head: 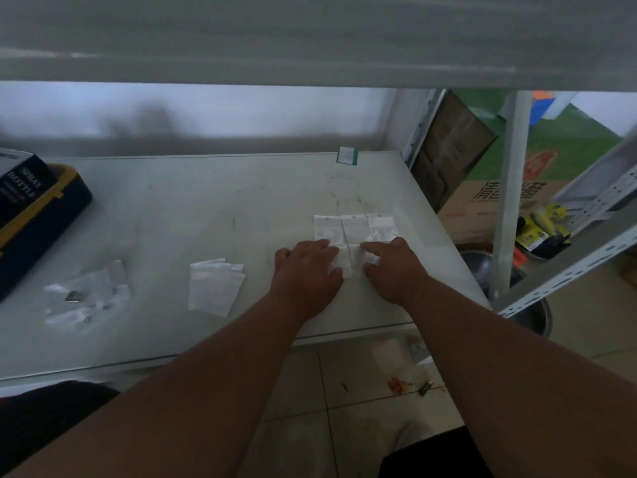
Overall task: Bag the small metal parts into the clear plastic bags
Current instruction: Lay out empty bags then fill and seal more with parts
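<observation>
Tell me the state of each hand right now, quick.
Left hand: open, fingers flat, pressing on a small clear bag on the table.
Right hand: open, fingers resting on the same bag.

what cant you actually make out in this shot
- Head view: whether the bag between the left hand and right hand holds a part; hands cover it.
- Head view: metal parts in the crumpled bags; blurred, too small to count.
- Head view: dark box; cut off by the left edge.
</observation>
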